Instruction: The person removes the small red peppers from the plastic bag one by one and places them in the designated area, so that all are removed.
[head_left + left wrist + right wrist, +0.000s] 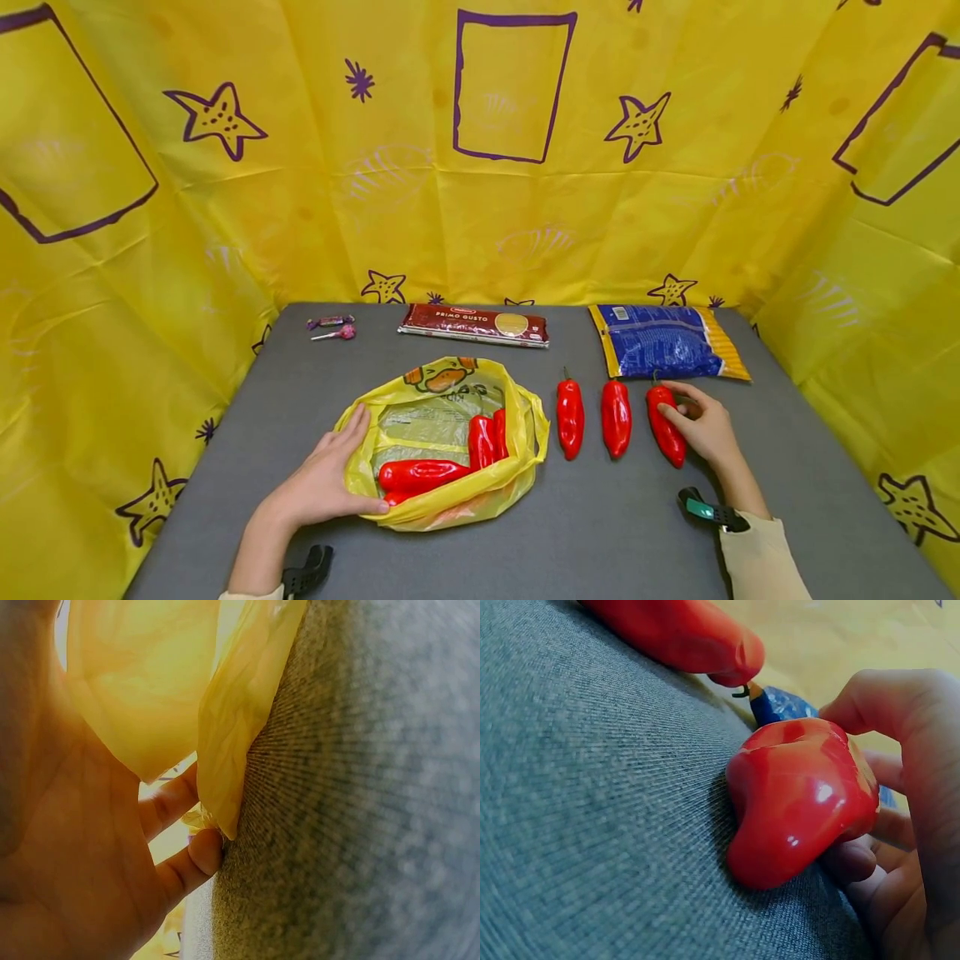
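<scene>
Right grip point(703, 423) pinches rightmost pepper point(663, 423) on worktop point(600, 533); left grip point(321, 479), spread wide, rests against bag point(480, 493). Glossy pepper could slip if pinch loosens; limp bag could sag inward if left support eases.

I count one bag point(468, 502)
Three peppers point(570, 421) right of it, three or more inside; beyond it, two packets point(480, 324), two sweets point(331, 322).
</scene>
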Action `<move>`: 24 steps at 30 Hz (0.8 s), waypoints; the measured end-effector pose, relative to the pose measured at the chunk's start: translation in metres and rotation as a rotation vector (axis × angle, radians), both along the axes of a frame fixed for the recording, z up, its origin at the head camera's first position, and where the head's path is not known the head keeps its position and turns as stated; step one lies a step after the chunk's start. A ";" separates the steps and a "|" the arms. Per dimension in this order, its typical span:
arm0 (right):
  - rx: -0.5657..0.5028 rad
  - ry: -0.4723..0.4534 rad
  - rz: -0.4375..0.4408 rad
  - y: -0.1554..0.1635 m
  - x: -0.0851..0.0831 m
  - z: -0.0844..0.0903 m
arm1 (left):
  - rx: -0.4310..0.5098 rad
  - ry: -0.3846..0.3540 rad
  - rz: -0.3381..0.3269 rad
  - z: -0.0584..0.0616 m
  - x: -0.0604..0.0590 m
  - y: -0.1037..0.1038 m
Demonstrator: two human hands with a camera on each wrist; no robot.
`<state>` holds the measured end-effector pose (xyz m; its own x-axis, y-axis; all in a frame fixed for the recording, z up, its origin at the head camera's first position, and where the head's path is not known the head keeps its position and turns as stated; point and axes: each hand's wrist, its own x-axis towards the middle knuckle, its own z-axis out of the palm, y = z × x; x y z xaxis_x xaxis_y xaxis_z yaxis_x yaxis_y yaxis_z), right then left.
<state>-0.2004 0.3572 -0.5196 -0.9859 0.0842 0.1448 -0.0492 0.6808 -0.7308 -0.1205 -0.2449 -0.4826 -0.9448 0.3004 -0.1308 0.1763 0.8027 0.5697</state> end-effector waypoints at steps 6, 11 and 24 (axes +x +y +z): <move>-0.010 0.020 0.027 0.000 0.001 0.001 | 0.005 -0.012 -0.001 0.000 0.000 0.000; -0.012 0.014 0.026 -0.002 0.002 0.000 | 0.009 0.005 0.004 0.000 0.001 -0.002; 0.048 0.094 -0.010 -0.019 0.004 0.032 | 0.008 0.008 0.001 0.000 0.002 0.000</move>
